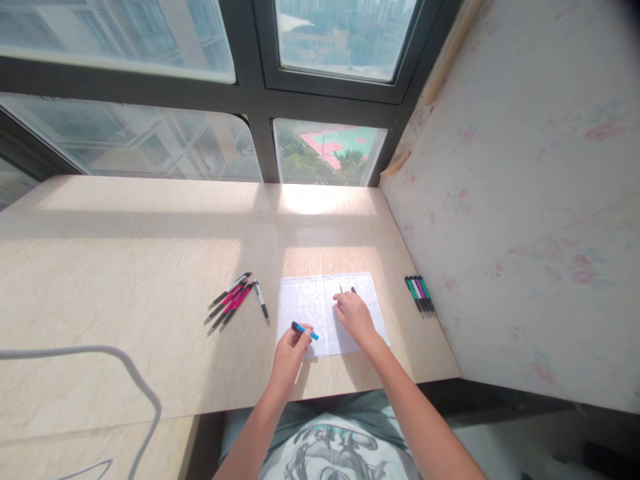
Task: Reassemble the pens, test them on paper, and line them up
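My left hand (291, 350) pinches a short blue pen barrel with a black end (305, 331) just above the lower left part of a white paper sheet (305, 300). Over the right half of that sheet is my right hand (354, 315), its fingers closed together. A thin dark sliver (341, 288) shows just beyond these fingertips; whether they grip it, I cannot tell. Close behind the knuckles a small black piece (353, 290) lies on the paper, partly hidden by the hand.
Left of the sheet lie several pink-and-black pens (233, 308) and a separate white-and-black pen (261, 301). A row of several coloured pens (420, 295) rests by the right wall (525, 233). A grey cable (125, 363) crosses the lower left, and windows (345, 37) stand behind the wooden desktop (125, 280).
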A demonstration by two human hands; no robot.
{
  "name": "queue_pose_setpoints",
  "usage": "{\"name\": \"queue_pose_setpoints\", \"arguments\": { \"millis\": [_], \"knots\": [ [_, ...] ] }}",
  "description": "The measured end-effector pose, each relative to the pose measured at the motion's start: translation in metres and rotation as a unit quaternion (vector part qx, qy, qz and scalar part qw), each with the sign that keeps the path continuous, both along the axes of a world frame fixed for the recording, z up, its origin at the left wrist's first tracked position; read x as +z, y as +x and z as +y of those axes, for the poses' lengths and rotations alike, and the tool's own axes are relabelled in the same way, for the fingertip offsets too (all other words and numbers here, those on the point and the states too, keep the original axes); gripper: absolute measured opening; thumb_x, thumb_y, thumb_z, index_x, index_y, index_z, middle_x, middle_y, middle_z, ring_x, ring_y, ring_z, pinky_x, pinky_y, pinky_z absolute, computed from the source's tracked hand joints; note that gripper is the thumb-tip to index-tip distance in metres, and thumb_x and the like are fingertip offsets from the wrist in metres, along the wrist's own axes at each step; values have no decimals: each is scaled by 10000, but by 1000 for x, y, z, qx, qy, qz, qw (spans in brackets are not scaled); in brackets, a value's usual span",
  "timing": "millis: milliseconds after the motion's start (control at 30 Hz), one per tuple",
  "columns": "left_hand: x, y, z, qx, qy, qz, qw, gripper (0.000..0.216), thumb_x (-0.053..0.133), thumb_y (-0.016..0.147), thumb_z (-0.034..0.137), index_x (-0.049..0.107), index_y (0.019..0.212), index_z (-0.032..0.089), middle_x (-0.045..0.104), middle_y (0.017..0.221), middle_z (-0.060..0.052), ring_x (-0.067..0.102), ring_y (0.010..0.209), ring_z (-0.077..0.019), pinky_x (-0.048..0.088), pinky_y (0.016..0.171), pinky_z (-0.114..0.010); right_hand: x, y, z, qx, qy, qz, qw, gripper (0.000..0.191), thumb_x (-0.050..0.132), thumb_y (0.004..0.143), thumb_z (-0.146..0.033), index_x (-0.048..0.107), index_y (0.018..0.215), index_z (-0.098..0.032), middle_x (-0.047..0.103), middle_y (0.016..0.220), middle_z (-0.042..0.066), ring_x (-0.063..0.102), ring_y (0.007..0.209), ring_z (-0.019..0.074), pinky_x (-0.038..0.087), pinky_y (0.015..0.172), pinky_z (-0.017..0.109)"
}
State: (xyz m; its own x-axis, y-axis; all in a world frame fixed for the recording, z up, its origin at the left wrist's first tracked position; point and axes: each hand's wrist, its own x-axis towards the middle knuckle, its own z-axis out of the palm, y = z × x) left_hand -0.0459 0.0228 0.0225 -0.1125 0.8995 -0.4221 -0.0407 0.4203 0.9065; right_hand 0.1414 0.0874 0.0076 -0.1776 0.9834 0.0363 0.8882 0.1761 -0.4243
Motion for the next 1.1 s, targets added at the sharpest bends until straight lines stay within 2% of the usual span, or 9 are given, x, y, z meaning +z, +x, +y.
{"name": "queue_pose_setpoints", "arguments": {
  "millis": [200, 333, 500, 733, 833, 967, 1033, 1100],
  "knots": [
    [0, 0, 0, -6, 6, 12, 1000, 390, 669, 715, 494, 702, 906, 156, 698, 810, -81, 616, 762, -200, 478, 657, -292, 6, -6, 6, -16, -6, -84, 996, 171, 520, 880, -143, 668, 941, -201, 650, 891, 70, 563, 866, 210, 387, 761, 305],
    [1, 0, 0, -7, 7, 15, 1000, 387, 656, 732, 497, 698, 909, 156, 698, 816, -80, 623, 763, -197, 480, 649, -282, 15, -8, 5, -34, 2, -88, 996, 171, 528, 867, -126, 672, 927, -198, 653, 906, 81, 559, 890, 218, 386, 765, 306],
    [0, 0, 0, -7, 5, 12, 1000, 384, 657, 739, 494, 690, 916, 155, 699, 823, -74, 630, 759, -190, 475, 643, -272, 26, -6, -16, -29, 11, 43, 999, 145, 539, 882, -180, 653, 971, -188, 650, 885, 58, 586, 859, 195, 420, 767, 286],
    [3, 6, 3, -18, 4, -18, 1000, 400, 679, 732, 456, 637, 1003, 165, 699, 862, -55, 636, 772, -179, 480, 664, -269, 22, -19, -59, 6, -43, 195, 980, 129, 519, 895, -209, 640, 936, -190, 654, 835, 26, 604, 732, 143, 444, 718, 255],
    [2, 10, 4, -23, 9, -18, 1000, 411, 686, 724, 456, 627, 1002, 159, 698, 921, -74, 650, 826, -206, 494, 688, -291, 23, -28, -69, 20, -41, 195, 980, 107, 536, 886, -238, 636, 890, -198, 644, 815, 23, 597, 742, 148, 435, 696, 251],
    [1, 12, 4, -41, 30, -4, 999, 379, 670, 749, 437, 621, 998, 156, 694, 941, -84, 658, 860, -225, 509, 713, -311, 25, -33, -72, -14, -20, 171, 985, 102, 547, 858, -234, 632, 815, -199, 621, 774, 31, 577, 759, 171, 417, 694, 274],
    [2, 12, 3, -49, 57, 20, 997, 328, 635, 787, 421, 620, 987, 160, 693, 924, -81, 659, 852, -222, 514, 718, -317, 23, -32, -70, -31, -36, 221, 974, 94, 551, 837, -224, 640, 823, -199, 627, 784, 34, 578, 755, 171, 424, 699, 283],
    [6, 11, 2, -55, 111, 81, 989, 261, 595, 828, 390, 628, 967, 173, 691, 928, -79, 655, 838, -212, 516, 724, -322, 21, -32, -69, -59, -87, 329, 939, 106, 575, 806, -234, 652, 870, -203, 646, 820, 37, 594, 758, 171, 442, 690, 284]
  ]
}}
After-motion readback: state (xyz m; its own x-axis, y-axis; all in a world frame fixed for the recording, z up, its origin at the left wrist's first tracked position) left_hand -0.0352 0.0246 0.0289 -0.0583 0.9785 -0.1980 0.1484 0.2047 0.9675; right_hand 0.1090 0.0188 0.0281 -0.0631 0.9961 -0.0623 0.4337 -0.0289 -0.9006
